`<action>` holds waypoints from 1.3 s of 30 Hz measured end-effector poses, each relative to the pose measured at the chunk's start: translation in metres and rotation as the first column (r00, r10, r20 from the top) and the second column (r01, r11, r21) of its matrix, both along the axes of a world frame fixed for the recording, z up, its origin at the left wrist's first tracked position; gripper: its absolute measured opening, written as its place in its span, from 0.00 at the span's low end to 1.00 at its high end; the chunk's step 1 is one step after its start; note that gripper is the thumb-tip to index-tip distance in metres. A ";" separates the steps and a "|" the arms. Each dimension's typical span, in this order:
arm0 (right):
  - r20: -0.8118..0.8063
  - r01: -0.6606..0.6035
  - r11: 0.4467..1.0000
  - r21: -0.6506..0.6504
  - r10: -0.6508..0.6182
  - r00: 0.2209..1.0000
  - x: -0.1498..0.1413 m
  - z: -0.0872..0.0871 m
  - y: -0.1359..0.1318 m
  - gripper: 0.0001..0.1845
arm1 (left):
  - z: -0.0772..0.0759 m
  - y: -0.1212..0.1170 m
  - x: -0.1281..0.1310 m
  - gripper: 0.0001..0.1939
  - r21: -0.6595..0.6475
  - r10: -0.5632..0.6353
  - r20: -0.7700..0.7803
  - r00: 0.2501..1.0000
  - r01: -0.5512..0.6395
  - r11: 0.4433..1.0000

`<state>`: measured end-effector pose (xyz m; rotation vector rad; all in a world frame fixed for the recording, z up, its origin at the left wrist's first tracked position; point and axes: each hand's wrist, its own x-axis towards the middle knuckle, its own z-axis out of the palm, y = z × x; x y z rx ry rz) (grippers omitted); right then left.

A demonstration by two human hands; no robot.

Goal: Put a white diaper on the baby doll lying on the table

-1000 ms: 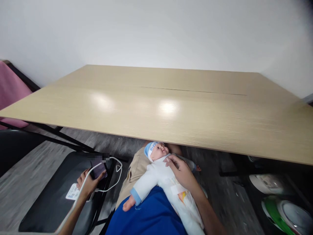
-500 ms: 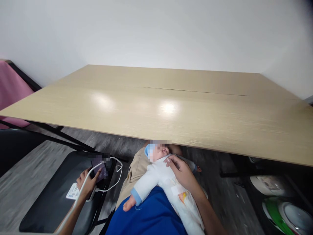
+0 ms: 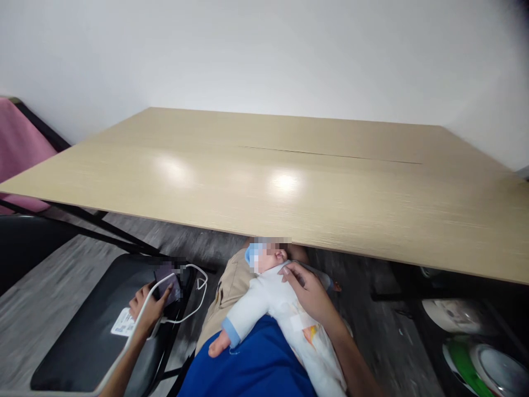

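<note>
On my lap lies a baby doll (image 3: pixel 258 300) in a white suit with light blue cuffs and a blue cap, its head close under the table edge. My right hand (image 3: pixel 303 289) bears on the doll's chest, thumb and fingers closed together at the cloth near its neck. Low on the left, my left hand (image 3: pixel 149 306) is closed around the near edge of a dark purple phone (image 3: pixel 167 281), partly blurred out, on the chair seat. A white cable (image 3: pixel 144 309) crosses that hand. Beside its fingers is a white block with a printed label (image 3: pixel 123 322).
A light wooden table (image 3: pixel 264 182) spans the view in front of a white wall. The black chair (image 3: pixel 86 325) stands at my left. Pink cloth (image 3: pixel 25 143) hangs at the far left. At lower right, a green and white container (image 3: pixel 487 364) sits on a dark shelf.
The view has shifted very slightly. Both hands keep their places, the right on the doll and the left on the phone.
</note>
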<state>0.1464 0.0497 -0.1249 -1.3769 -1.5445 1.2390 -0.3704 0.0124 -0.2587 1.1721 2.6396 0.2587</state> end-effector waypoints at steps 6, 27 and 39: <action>-0.007 0.012 1.000 -0.006 -0.012 1.000 0.000 0.000 0.000 0.22 | 0.002 0.000 0.000 0.50 0.009 0.016 0.028 0.999 -0.016 1.000; -0.017 0.013 1.000 0.008 -0.013 1.000 -0.001 0.003 -0.001 0.21 | -0.028 -0.006 -0.079 0.33 -0.010 -0.287 0.028 0.958 0.287 0.958; -0.007 0.014 1.000 0.006 -0.014 1.000 -0.001 0.002 -0.001 0.23 | -0.034 -0.010 -0.068 0.34 0.022 -0.284 -0.023 0.958 0.285 0.958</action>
